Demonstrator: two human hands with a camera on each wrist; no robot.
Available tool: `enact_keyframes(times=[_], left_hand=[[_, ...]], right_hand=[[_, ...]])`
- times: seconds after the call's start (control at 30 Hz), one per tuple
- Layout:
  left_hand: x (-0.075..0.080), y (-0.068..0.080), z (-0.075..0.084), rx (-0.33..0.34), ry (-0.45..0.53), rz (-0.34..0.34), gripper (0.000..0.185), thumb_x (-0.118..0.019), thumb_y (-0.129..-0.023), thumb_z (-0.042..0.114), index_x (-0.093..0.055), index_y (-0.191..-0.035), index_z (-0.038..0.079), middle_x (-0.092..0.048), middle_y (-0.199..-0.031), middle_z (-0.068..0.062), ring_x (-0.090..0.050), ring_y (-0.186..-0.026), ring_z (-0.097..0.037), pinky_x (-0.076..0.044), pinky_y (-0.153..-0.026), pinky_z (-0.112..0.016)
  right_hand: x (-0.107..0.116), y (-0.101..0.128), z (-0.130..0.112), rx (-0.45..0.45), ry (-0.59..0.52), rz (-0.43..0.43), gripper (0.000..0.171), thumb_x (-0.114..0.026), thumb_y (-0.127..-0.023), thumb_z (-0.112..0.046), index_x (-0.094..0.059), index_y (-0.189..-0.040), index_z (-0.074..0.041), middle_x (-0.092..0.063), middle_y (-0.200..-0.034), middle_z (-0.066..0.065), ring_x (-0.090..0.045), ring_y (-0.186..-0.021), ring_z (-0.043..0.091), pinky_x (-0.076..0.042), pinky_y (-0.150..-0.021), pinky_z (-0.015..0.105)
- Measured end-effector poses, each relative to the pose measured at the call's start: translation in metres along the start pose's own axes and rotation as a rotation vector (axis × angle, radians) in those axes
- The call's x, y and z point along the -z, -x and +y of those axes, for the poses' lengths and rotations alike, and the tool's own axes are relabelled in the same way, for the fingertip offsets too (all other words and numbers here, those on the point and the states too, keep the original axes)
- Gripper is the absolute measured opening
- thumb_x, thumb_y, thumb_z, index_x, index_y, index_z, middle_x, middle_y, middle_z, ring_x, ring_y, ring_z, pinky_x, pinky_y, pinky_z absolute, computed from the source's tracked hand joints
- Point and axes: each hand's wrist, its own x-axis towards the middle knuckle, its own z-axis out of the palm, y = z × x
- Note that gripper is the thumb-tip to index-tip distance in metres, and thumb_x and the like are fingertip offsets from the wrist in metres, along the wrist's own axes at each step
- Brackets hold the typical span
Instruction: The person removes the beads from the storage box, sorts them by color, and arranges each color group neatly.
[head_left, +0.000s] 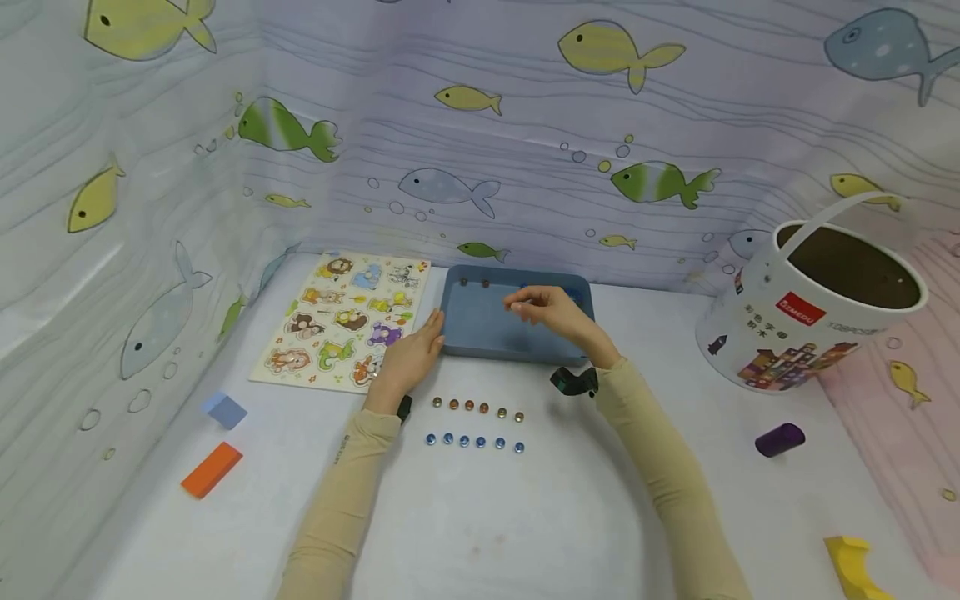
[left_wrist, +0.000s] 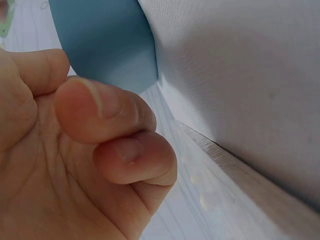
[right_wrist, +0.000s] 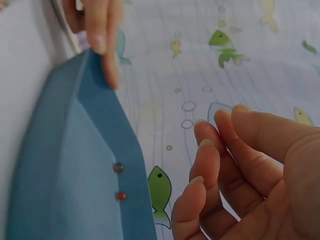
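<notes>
Tray (head_left: 472, 321): blue, shallow, flat on the counter (head_left: 465, 517) near the fish sheet (head_left: 517, 133), sitting between the two arms, where either can reach it.
Left grip (head_left: 408, 357): over at the tray's left end, fingers straight and touching the wall, clamped on nothing I can see; a steadying touch, I'd judge.
Right grip (head_left: 551, 310): up over the tray, fingers bent, thumb and forefinger tips close together, and no, I can't tell whether anything is pinched there!
Copper pair (right_wrist: 120, 196): two beads along the tray's back wall, on the left, well apart from the blue spots (head_left: 574, 293) at the right, presumably so colours don't mix.
Brown row (head_left: 483, 408): six beads in front of the tray, spaced out, probably for easy picking.
Blue row (head_left: 481, 442): six more, nearer the person, same spacing.
Puzzle board (head_left: 307, 377): flat, left of the tray, partly behind the left hand.
Outliers: bucket (head_left: 765, 308), purple cylinder (head_left: 780, 440) and yellow block (head_left: 855, 567) right, blue block (head_left: 224, 411) and orange block (head_left: 212, 470) left, seemingly out of the arms' way.
</notes>
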Motion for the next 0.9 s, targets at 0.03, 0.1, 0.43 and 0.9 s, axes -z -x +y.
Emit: enact_keyframes(times=[0.03, 0.1, 0.43, 0.9], left_hand=[[-0.001, 0.0, 0.0, 0.0, 0.002, -0.003, 0.053, -0.031, -0.107, 0.032, -0.023, -0.154, 0.01, -0.021, -0.161, -0.005, -0.049, -0.131, -0.038, -0.045, -0.105, -0.05], [-0.003, 0.001, 0.0, -0.001, 0.001, -0.011, 0.053, -0.031, -0.107, 0.032, -0.022, -0.154, 0.01, -0.02, -0.161, -0.005, -0.05, -0.13, -0.039, -0.046, -0.104, -0.05], [-0.001, 0.001, -0.001, -0.008, -0.018, 0.004, 0.053, -0.032, -0.107, 0.031, -0.022, -0.154, 0.01, -0.022, -0.16, -0.006, -0.052, -0.127, -0.039, -0.048, -0.101, -0.049], [0.0, -0.001, 0.0, 0.006, -0.007, -0.007, 0.053, -0.033, -0.107, 0.032, -0.022, -0.154, 0.012, -0.022, -0.161, -0.004, -0.047, -0.133, -0.037, -0.044, -0.106, -0.05]], right_hand=[[0.001, -0.007, 0.0, 0.002, -0.01, 0.004, 0.032, -0.054, -0.101, -0.024, -0.063, -0.126, -0.007, -0.062, -0.129, 0.018, -0.052, -0.108, 0.046, -0.045, -0.096, 0.06], [0.001, -0.018, -0.002, 0.0, -0.024, 0.006, 0.032, -0.052, -0.101, -0.025, -0.062, -0.127, -0.009, -0.061, -0.131, 0.015, -0.052, -0.112, 0.045, -0.042, -0.101, 0.061], [-0.007, -0.068, -0.007, -0.02, -0.11, -0.007, 0.039, -0.048, -0.103, -0.028, -0.057, -0.135, -0.008, -0.057, -0.137, 0.013, -0.052, -0.124, 0.037, -0.041, -0.11, 0.052], [-0.018, -0.107, 0.021, -0.236, -0.163, 0.123, 0.038, -0.045, -0.104, -0.026, -0.056, -0.137, -0.011, -0.056, -0.141, 0.009, -0.052, -0.128, 0.03, -0.043, -0.109, 0.045]])
